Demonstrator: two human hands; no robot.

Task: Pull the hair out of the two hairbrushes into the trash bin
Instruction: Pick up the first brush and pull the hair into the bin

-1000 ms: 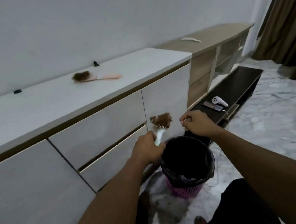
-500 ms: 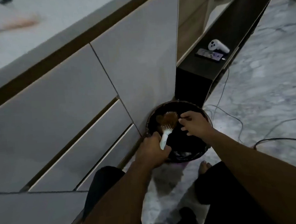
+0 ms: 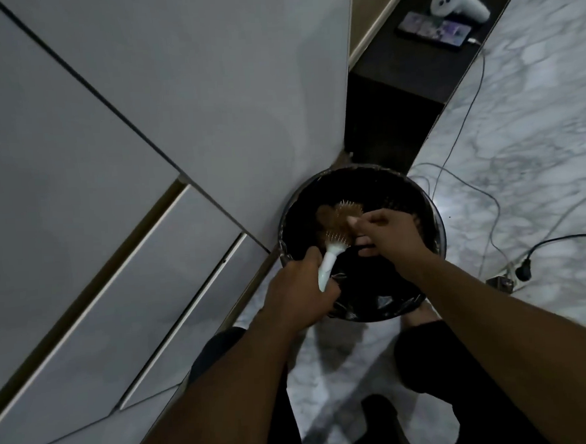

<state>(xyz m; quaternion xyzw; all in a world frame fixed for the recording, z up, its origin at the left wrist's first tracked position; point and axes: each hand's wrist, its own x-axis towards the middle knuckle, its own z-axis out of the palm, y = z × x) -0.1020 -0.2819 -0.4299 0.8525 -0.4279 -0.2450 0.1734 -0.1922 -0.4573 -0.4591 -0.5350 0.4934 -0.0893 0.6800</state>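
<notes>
Two hands work a hairbrush over the trash bin.

Nearest, the left hand (image 3: 300, 289) is closed around the pale handle of the hairbrush (image 3: 331, 257), holding its bristled head over the open mouth of the trash bin (image 3: 430, 214). The right hand (image 3: 387, 234) has its fingertips pinched into the brown hair (image 3: 332, 218) matted in the bristles (how tightly it grips is hard to tell). The black-lined bin stands on the marble floor (image 3: 535, 141), touching the white cabinet (image 3: 176, 92). Farther off, a phone (image 3: 434, 31) and a white device (image 3: 456, 1) lie on a dark low shelf (image 3: 395, 63).
</notes>
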